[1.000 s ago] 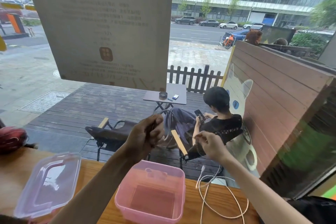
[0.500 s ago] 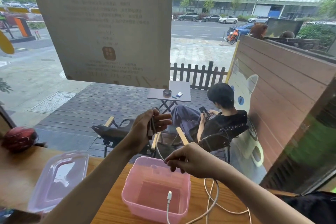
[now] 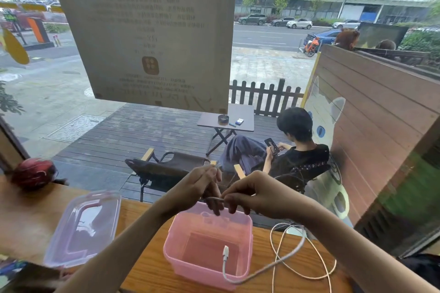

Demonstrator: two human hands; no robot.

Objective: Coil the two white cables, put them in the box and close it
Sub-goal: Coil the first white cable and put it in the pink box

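Both hands' fingers pinch a white cable (image 3: 273, 265) above the pink box (image 3: 181, 261); clear lid (image 3: 81, 228) lies left

two hands (image 3: 197, 188) (image 3: 259, 195), two white cables (image 3: 262, 266) (image 3: 316, 266), one pink box (image 3: 245, 252), one clear lid (image 3: 83, 228)

Soft, even daylight pours in through the window (image 3: 273, 66) ahead, bright outside and flatter on the tabletop (image 3: 147, 269) below it. Shadows there are faint and diffuse. The paper sign (image 3: 147, 31) on the glass is backlit, its print hazy. Pale reflections glaze the clear lid (image 3: 83, 228) left of the pink box (image 3: 181, 257). Both hands (image 3: 197, 188) above the box are slightly motion-blurred. Wide-angle bending curves the lines toward the frame edges, where detail smears.
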